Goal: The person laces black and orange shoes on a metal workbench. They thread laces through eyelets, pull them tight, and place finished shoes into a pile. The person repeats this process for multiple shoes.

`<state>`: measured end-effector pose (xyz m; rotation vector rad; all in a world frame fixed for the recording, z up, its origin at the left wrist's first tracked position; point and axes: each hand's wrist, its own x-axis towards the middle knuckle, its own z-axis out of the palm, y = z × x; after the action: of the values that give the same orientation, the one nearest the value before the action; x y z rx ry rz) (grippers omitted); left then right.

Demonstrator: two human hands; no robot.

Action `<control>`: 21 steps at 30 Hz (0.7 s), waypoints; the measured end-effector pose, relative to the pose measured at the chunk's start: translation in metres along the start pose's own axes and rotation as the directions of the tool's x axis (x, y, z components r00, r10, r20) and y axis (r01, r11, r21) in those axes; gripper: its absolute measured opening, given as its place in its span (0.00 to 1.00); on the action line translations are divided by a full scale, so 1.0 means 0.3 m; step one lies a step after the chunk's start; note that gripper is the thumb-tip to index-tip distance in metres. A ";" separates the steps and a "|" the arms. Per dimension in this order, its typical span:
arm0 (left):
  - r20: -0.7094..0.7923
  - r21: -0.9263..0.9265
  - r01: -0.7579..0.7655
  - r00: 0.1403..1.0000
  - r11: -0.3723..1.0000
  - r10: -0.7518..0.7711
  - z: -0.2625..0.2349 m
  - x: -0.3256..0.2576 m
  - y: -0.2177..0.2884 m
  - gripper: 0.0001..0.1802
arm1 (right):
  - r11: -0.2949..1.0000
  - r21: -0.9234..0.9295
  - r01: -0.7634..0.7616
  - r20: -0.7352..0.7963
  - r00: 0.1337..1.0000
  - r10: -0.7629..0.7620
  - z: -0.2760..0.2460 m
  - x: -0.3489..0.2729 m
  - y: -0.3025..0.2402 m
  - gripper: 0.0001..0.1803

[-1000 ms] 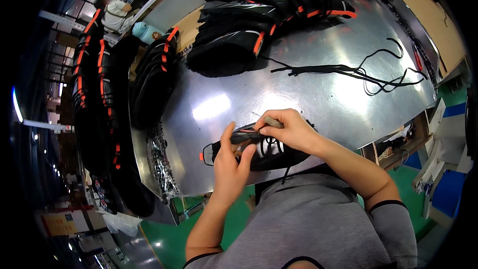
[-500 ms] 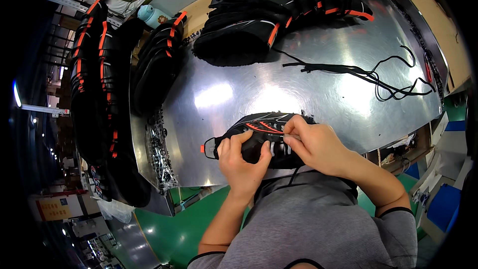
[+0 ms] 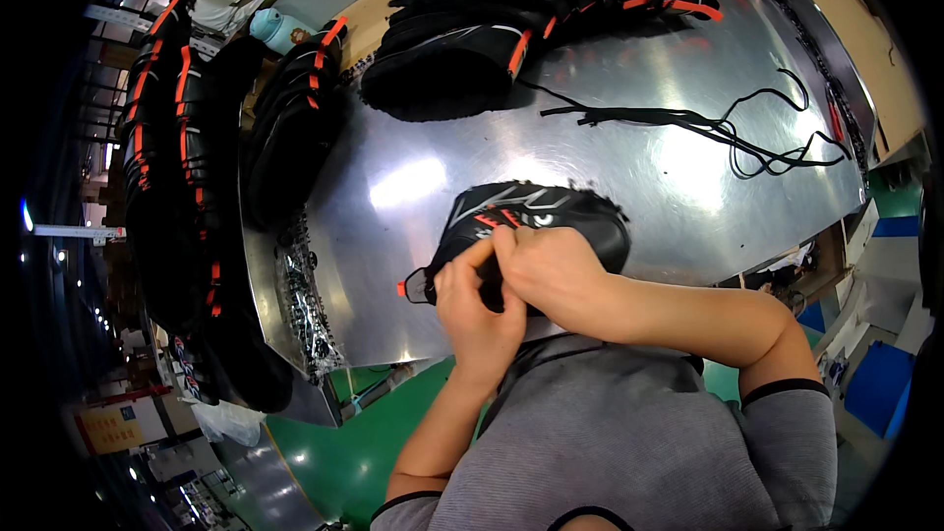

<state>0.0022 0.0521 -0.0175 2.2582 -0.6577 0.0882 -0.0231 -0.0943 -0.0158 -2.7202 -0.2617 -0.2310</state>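
A black shoe upper (image 3: 602,228) with orange and grey trim lies near the front edge of the metal tabletop, its pull-loop end to the left. My left hand (image 3: 477,317) grips its near side, thumb and fingers curled around the opening. Over the middle of the upper, my right hand (image 3: 553,270) is closed in a pinch at the row of eyelets, its fingertips meeting those of the left. What the right fingertips pinch is hidden behind the hand. Several loose black shoelaces (image 3: 678,119) lie on the tabletop at the far right.
Nested black shoe uppers (image 3: 442,84) fill the far side of the metal table (image 3: 393,265). More stacks of uppers (image 3: 162,236) stand along the left. A light blue bottle (image 3: 278,29) sits at the back left. Clear plastic bags (image 3: 305,310) hang by the table's left edge.
My right hand has moved left along the upper, to beside the left hand, and turned over with its back up. The shoe's far side and right end show more now.
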 end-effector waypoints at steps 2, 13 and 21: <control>0.026 -0.040 0.035 0.999 0.999 -0.034 -0.003 0.008 -0.040 0.23 | 1.000 0.019 -0.018 0.001 1.000 0.018 -0.028 0.012 0.015 0.15; -0.046 -0.224 0.153 0.985 0.963 -0.168 0.072 0.087 -0.034 0.20 | 0.920 0.345 -0.187 -0.373 0.872 0.317 -0.025 -0.176 0.196 0.08; 0.514 -0.696 0.510 0.845 0.506 -0.144 -0.123 0.139 -0.017 0.24 | 0.959 0.106 -0.264 -0.480 0.831 0.282 0.037 -0.145 0.242 0.10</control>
<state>0.0457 0.0629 0.0157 1.4104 -0.3116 -0.7621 -0.0482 -0.1620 -0.0613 -2.5121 0.2676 -0.8076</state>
